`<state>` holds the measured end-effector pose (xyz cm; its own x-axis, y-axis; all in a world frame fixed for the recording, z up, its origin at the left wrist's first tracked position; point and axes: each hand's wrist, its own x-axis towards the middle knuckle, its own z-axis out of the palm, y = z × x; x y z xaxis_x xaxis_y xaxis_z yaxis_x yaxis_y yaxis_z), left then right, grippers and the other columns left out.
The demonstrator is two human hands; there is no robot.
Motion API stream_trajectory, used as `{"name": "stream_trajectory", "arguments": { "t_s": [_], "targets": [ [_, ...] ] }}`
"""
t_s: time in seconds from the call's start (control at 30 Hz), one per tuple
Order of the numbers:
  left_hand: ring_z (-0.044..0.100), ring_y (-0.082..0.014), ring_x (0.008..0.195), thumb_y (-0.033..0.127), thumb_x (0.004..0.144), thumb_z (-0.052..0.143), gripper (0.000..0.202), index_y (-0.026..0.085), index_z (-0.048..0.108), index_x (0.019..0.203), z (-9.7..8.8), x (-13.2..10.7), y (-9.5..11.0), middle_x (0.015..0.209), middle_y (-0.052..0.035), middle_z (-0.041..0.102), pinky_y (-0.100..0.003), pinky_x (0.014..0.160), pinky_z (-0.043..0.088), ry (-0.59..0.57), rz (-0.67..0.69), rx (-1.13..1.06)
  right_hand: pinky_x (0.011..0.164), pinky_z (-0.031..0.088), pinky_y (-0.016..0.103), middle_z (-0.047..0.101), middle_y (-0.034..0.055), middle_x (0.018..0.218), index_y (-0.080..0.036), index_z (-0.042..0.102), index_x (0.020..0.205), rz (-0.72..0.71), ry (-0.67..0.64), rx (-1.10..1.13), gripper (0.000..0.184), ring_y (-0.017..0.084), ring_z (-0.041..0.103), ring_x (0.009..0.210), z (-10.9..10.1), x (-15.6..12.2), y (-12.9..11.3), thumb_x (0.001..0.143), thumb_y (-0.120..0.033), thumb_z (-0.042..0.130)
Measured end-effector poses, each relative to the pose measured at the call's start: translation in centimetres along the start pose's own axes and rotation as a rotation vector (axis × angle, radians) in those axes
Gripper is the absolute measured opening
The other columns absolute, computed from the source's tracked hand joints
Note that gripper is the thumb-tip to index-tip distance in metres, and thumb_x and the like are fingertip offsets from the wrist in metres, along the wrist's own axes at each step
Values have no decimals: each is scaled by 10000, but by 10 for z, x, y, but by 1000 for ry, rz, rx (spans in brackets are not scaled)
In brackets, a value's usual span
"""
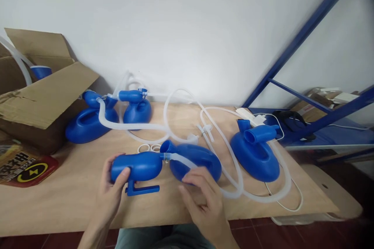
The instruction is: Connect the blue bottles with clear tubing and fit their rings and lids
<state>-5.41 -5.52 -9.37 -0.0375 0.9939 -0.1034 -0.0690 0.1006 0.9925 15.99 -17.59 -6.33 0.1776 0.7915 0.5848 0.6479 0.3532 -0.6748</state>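
Blue cylinder (137, 166) clasped by left hand (111, 194); right hand (201, 198) pinches tube (182, 160) near table edge (146, 223).

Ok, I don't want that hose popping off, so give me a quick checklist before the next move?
1. Left hand grips the blue handle piece: ok.
2. Right hand on the clear hose and blue container: ok.
3. Hose seated fully on the handle piece: cannot tell.
4. Container resting on the table: ok.
5. Loose hoses clear of the right hand: not ok, they lie just beside it.
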Motion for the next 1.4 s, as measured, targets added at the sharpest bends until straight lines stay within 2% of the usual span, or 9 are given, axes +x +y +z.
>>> {"name": "stream_trajectory", "arguments": {
  "t_s": [0.1, 0.23, 0.33, 0.4, 0.6, 0.77, 0.9, 1.13, 1.4],
  "targets": [
    [641, -143, 640, 585, 569, 927, 723, 253, 630, 1139, -5, -5, 7, 1053, -13, 670, -217, 476, 556, -14, -99, -89, 813, 585, 285, 766, 34, 1054, -275, 706, 1201, 306, -212, 233, 203, 188, 723, 926, 5, -18, 5, 1048, -326, 582],
    [639, -136, 643, 620, 649, 884, 695, 273, 613, 1186, -2, -20, 10, 1128, -19, 665, -205, 464, 535, -23, -98, -87, 1007, 537, 392, 712, 87, 1249, -272, 580, 1453, 496, -209, 381, 485, 243, 676, 1102, 27, -22, 21, 1074, -545, 449],
    [691, -209, 838, 589, 720, 844, 618, 243, 626, 1184, -8, -22, 4, 1221, -60, 670, -239, 588, 586, -87, -6, 51, 962, 535, 395, 719, 67, 1062, -265, 659, 1314, 485, -200, 469, 566, 241, 675, 972, 37, -16, 26, 1048, -680, 381],
    [690, -253, 976, 570, 774, 805, 569, 241, 624, 1202, -16, -19, -2, 1256, -78, 669, -267, 681, 602, -111, 75, 138, 914, 530, 386, 709, 60, 959, -246, 711, 1103, 494, -168, 475, 563, 241, 668, 923, 40, -14, 24, 1022, -717, 413],
    [653, -236, 1130, 485, 829, 789, 485, 284, 597, 1228, -25, -15, -5, 1248, -41, 668, -268, 903, 562, -161, 293, 244, 653, 482, 300, 622, 14, 662, -208, 623, 756, 654, -90, 845, 523, 170, 595, 650, 47, -6, 11, 916, -706, 617],
    [665, -235, 1109, 405, 814, 825, 512, 294, 571, 1244, -16, -21, -2, 1227, -36, 666, -274, 856, 582, -186, 431, 291, 464, 247, 225, 507, -36, 515, -209, 512, 631, 885, -13, 1155, 413, 93, 403, 478, 51, 5, 6, 822, -527, 692],
    [677, -248, 1112, 389, 834, 814, 490, 295, 566, 1245, -16, -24, -3, 1236, -45, 669, -288, 823, 604, -212, 440, 287, 476, 196, 212, 371, -93, 492, -220, 442, 609, 1036, 29, 1350, 372, 66, 272, 481, 54, 6, 5, 723, -448, 712],
    [696, -261, 1112, 387, 818, 841, 524, 304, 556, 1250, -18, -30, -6, 1241, -51, 679, -315, 825, 621, -193, 465, 283, 494, 216, 221, 316, -100, 506, -229, 369, 594, 990, 146, 1338, 394, 70, 223, 491, 63, 8, 9, 720, -388, 707],
    [718, -278, 1089, 439, 773, 877, 540, 282, 557, 1179, -4, -43, -4, 1236, -79, 670, -339, 781, 648, -169, 418, 222, 517, 288, 226, 334, -84, 586, -238, 375, 635, 992, 295, 1296, 405, 87, 259, 517, 67, 5, 9, 704, -431, 725]
  ]
}}
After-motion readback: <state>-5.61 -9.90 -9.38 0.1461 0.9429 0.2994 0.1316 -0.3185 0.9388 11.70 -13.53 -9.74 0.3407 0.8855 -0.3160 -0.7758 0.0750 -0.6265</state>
